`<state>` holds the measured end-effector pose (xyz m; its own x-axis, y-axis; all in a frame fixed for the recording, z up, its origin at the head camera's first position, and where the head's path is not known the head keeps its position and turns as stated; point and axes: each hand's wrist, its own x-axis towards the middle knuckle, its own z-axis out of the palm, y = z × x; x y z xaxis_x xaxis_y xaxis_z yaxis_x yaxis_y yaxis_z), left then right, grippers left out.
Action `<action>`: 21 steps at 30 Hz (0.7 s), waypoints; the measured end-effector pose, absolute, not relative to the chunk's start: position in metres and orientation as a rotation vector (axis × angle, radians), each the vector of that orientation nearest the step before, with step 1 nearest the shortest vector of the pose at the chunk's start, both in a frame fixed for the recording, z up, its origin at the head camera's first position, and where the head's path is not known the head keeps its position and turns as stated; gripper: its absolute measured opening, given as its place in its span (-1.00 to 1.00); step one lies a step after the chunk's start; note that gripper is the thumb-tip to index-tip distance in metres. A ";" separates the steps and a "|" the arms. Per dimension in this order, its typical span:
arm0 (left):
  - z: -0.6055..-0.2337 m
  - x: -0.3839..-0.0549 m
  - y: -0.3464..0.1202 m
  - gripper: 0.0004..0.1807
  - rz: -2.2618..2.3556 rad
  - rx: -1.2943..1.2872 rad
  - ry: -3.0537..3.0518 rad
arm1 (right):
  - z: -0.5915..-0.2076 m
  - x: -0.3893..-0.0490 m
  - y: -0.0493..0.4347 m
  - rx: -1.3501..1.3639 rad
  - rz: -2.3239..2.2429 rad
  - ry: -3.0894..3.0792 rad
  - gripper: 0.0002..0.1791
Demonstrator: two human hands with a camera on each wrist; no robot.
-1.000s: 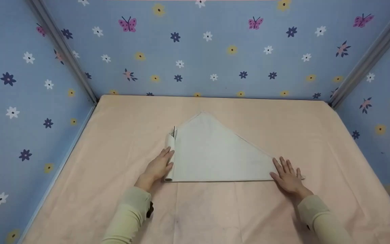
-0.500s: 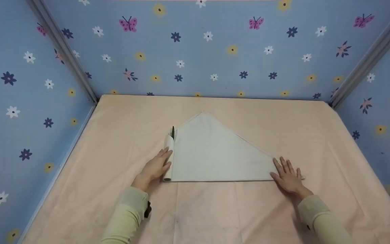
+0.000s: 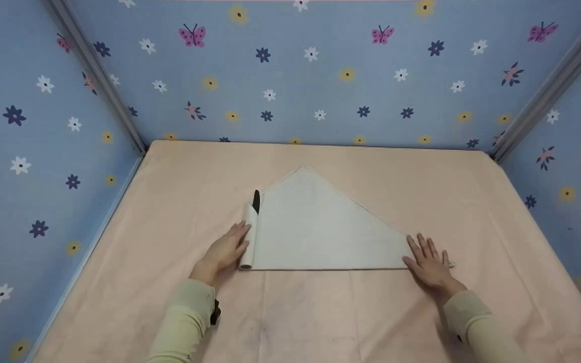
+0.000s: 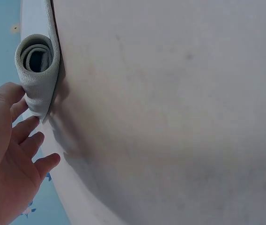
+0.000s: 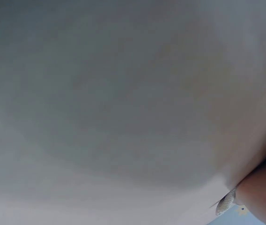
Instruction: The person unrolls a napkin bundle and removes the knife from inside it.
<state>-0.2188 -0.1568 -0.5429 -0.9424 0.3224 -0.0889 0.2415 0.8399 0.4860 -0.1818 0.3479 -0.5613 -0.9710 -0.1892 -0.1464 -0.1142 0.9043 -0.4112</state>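
In the head view, a flat, pale grey-white fabric cloth (image 3: pixel 321 227) with a pointed far corner lies on the peach-coloured, fabric-covered surface (image 3: pixel 189 186), its near edge straight and its left end coiled into a narrow roll (image 3: pixel 248 244). A slim black object (image 3: pixel 256 200) sticks out of the roll's far end. The person's left hand (image 3: pixel 221 249) rests against the roll's outer side, its fingers slightly apart and the tips touching the fabric. The right hand (image 3: pixel 429 263) lies palm down over the cloth's right corner, fingers straight and spread; a small pale strip (image 3: pixel 452 264) shows just beyond it. Both arms wear pale green sleeves (image 3: pixel 182 317). Blue panels (image 3: pixel 290 75) printed with flowers and butterflies stand around the surface, joined by grey metal posts (image 3: pixel 99 75). In the left wrist view, the roll appears end-on, its layers spiralling round a dark hollow, with the left hand's fingers loosely bent beside it and some tips against it. The right wrist view is mostly blurred pale surface; part of the right hand enters at the lower right, beside a small textured, pale grey bit of fabric (image 5: pixel 225 202), and how its fingers lie cannot be told there.
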 end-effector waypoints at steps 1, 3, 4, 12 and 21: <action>-0.543 -0.219 -0.158 -0.48 0.726 0.440 2.849 | -0.561 -0.182 0.348 -0.232 -0.605 2.886 -0.29; -0.545 -0.219 -0.159 -0.48 0.729 0.438 2.849 | -0.561 -0.182 0.347 -0.234 -0.605 2.887 -0.29; -0.545 -0.219 -0.160 -0.48 0.732 0.434 2.847 | -0.561 -0.182 0.347 -0.233 -0.604 2.885 -0.29; -0.547 -0.217 -0.161 -0.48 0.741 0.412 2.850 | -0.563 -0.183 0.349 -0.216 -0.585 2.862 -0.27; -0.545 -0.214 -0.153 -0.51 0.753 0.353 2.905 | -0.563 -0.185 0.349 -0.208 -0.576 2.865 -0.26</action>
